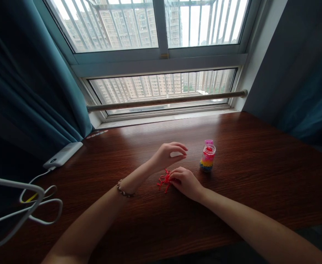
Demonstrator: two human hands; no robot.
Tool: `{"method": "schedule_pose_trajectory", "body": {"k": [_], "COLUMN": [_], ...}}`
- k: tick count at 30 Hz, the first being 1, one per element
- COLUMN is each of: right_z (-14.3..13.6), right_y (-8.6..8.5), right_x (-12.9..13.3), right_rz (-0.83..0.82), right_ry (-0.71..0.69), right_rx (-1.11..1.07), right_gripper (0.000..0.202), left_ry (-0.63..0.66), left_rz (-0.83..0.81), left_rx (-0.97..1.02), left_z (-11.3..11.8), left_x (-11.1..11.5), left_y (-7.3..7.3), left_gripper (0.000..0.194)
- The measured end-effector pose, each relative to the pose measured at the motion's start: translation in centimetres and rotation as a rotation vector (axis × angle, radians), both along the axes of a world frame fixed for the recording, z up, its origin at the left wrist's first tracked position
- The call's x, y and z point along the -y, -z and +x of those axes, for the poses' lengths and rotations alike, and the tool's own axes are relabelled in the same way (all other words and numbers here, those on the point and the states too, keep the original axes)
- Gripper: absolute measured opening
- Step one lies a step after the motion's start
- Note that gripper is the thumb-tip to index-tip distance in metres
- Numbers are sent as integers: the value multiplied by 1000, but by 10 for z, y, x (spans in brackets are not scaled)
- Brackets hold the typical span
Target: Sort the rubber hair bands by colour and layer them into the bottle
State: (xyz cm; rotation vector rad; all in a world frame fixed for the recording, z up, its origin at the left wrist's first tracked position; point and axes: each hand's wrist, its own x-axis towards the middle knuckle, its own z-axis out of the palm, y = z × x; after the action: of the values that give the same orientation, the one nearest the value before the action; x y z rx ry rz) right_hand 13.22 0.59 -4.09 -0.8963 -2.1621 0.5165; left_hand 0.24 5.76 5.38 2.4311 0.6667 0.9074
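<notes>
On the dark wooden table lies a small pile of thin red string-like pieces (163, 180), too small to name exactly. My right hand (187, 184) rests at the pile's right side, its fingers pinched together on some of the red pieces. Above the pile, my left hand (169, 156) hovers with curved fingers and a gap between thumb and forefinger; nothing shows in it. Right of both hands stands an open clear jar (207, 159), filled with blue, yellow, pink and red layers. A pink object (209, 142), partly hidden, sits just behind it.
A white power bank (64, 154) with a looped white cable (43, 194) is at the table's left edge. Blue curtains (39, 73) hang at the left. Behind the table (138, 146), a window has a horizontal rail (166, 102) across it.
</notes>
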Motion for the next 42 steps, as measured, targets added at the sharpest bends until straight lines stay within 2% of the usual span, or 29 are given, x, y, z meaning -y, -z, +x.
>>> {"method": "schedule_pose_trajectory", "body": {"k": [4, 6, 9, 11, 15, 22, 30, 36, 42], "right_z": [1, 3, 3, 3, 3, 3, 2, 4, 0], "right_y": [0, 0, -1, -2, -4, -8, -10, -8, -7], "right_x": [-1, -1, -1, -1, 0, 3, 7, 6, 4], "right_rz": [-11, -32, -60, -72, -83, -95, -28, -16, -57], "right_ry": [2, -5, 3, 26, 70, 111, 24, 229, 76], "right_rx": [-36, -59, -106, -139, -180, -159, -122, 99, 64], "right_gripper": [14, 15, 16, 16, 17, 14, 20, 24, 12], "left_ry": [-184, -260, -374, -384, -283, -200, -105, -88, -103], "left_rz": [-101, -122, -94, -103, -115, -63, -37, -82, -99], "left_rx": [-116, -130, -93, -83, -105, -120, -242, -260, -227], "left_z": [-51, -70, -82, -82, -76, -78, -78, -77, -76], "left_x": [10, 14, 18, 19, 22, 26, 30, 33, 31], "left_y": [41, 61, 84, 91, 89, 81, 70, 68, 69], "left_gripper": [26, 35, 33, 35, 30, 23, 44, 56, 42]}}
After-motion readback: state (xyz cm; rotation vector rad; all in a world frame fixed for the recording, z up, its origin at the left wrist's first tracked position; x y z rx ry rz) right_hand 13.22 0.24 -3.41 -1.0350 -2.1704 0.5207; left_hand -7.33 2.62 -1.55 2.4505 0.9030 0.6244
